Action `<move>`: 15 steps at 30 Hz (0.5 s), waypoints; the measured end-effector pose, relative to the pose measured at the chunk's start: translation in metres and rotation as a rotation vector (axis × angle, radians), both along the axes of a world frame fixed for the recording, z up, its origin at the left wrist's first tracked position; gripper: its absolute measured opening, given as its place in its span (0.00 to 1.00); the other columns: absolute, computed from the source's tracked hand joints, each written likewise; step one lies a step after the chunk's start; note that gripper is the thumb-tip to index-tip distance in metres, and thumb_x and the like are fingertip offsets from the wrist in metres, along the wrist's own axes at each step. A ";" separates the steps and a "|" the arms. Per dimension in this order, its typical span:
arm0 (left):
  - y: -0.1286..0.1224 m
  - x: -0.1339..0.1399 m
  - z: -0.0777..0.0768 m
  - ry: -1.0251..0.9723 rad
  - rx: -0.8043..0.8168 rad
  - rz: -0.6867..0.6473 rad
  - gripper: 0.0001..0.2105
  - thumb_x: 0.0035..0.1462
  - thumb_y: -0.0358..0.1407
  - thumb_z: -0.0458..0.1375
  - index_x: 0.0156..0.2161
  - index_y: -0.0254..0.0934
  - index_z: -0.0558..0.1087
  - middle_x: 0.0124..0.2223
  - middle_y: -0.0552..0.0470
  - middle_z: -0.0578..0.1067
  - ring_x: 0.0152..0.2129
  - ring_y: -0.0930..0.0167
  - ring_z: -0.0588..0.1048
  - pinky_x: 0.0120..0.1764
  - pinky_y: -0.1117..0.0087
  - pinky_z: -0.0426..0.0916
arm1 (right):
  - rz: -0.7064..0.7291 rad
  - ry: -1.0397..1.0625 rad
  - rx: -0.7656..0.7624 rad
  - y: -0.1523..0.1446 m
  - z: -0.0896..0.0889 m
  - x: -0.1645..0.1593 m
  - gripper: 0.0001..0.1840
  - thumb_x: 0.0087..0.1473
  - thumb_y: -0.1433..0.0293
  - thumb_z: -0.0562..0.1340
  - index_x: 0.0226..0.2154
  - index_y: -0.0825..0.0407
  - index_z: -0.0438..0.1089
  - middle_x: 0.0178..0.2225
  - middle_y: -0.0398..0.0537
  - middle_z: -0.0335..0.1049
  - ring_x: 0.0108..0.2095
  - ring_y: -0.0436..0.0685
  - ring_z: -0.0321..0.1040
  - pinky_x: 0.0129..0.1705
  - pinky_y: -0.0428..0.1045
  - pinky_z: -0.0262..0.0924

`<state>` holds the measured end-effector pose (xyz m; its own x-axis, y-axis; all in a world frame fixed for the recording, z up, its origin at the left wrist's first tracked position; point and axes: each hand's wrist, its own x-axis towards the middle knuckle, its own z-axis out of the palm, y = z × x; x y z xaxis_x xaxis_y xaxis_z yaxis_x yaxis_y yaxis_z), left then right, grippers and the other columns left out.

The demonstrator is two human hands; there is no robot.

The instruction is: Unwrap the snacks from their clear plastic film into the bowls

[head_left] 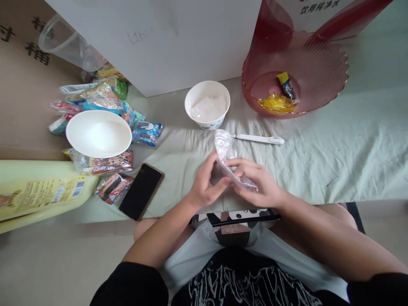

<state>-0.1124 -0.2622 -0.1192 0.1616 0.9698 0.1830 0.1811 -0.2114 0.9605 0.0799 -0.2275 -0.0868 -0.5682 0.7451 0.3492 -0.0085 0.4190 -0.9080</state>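
My left hand (208, 182) and my right hand (259, 182) both grip a crumpled clear plastic bag (225, 144) above the front of the cloth. The left fingers and thumb pinch its left side, while the right fingers close round its lower right part. Whether anything lies inside the plastic cannot be made out. Just beyond it stands a white paper bowl (208, 122) with a pale, thin sheet (208, 109) in it. A white-handled knife (259, 139) lies behind my right hand, its tip end partly covered by the plastic.
At right, a pink ribbed bowl (331, 91) holds a yellow packet (276, 103) and a small tube (287, 86). A white oval bowl (98, 134) rests among wrapped snacks (102, 93) at left, near a phone (142, 191). A large white box (191, 46) stands behind.
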 end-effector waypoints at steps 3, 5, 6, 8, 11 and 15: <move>0.000 0.000 0.003 -0.044 -0.074 -0.066 0.21 0.63 0.53 0.59 0.50 0.38 0.74 0.37 0.49 0.78 0.31 0.68 0.76 0.34 0.68 0.71 | 0.115 0.016 -0.236 0.000 0.003 0.001 0.05 0.63 0.67 0.60 0.34 0.48 0.66 0.42 0.49 0.76 0.43 0.56 0.75 0.43 0.53 0.71; 0.001 0.000 0.008 0.018 -0.092 -0.018 0.18 0.65 0.52 0.58 0.39 0.37 0.75 0.26 0.54 0.72 0.22 0.73 0.69 0.26 0.72 0.63 | 0.093 -0.037 -0.355 0.001 0.003 0.002 0.08 0.65 0.63 0.59 0.36 0.49 0.68 0.35 0.46 0.74 0.36 0.54 0.73 0.38 0.52 0.70; 0.002 -0.001 0.011 0.048 -0.097 0.004 0.19 0.66 0.51 0.56 0.34 0.36 0.74 0.22 0.56 0.67 0.19 0.75 0.64 0.23 0.72 0.58 | 0.037 -0.075 -0.394 0.002 0.002 0.002 0.09 0.65 0.62 0.59 0.37 0.49 0.69 0.34 0.45 0.73 0.34 0.53 0.71 0.36 0.51 0.68; 0.005 -0.001 0.015 0.056 -0.109 0.015 0.22 0.68 0.50 0.53 0.27 0.36 0.69 0.19 0.58 0.60 0.17 0.77 0.59 0.21 0.72 0.53 | -0.132 -0.131 -0.426 0.002 -0.002 0.001 0.09 0.63 0.61 0.60 0.38 0.49 0.68 0.33 0.45 0.71 0.32 0.52 0.68 0.35 0.51 0.66; 0.008 -0.001 0.017 -0.016 -0.142 -0.029 0.24 0.69 0.49 0.51 0.24 0.37 0.63 0.20 0.58 0.60 0.17 0.77 0.58 0.22 0.72 0.52 | -0.367 -0.158 -0.418 0.004 -0.009 0.002 0.12 0.56 0.64 0.65 0.42 0.48 0.67 0.38 0.47 0.71 0.35 0.54 0.68 0.37 0.51 0.66; 0.007 -0.003 0.014 -0.001 -0.199 -0.121 0.23 0.69 0.49 0.51 0.25 0.37 0.64 0.21 0.58 0.60 0.19 0.76 0.59 0.23 0.71 0.53 | -0.282 -0.175 -0.470 0.009 -0.011 0.009 0.26 0.50 0.66 0.67 0.51 0.47 0.63 0.48 0.51 0.73 0.46 0.58 0.72 0.45 0.54 0.69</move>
<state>-0.1152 -0.2552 -0.1048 0.2786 0.9604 -0.0099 0.1651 -0.0378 0.9856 0.0884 -0.2188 -0.0980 -0.3444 0.9288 -0.1371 0.2118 -0.0655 -0.9751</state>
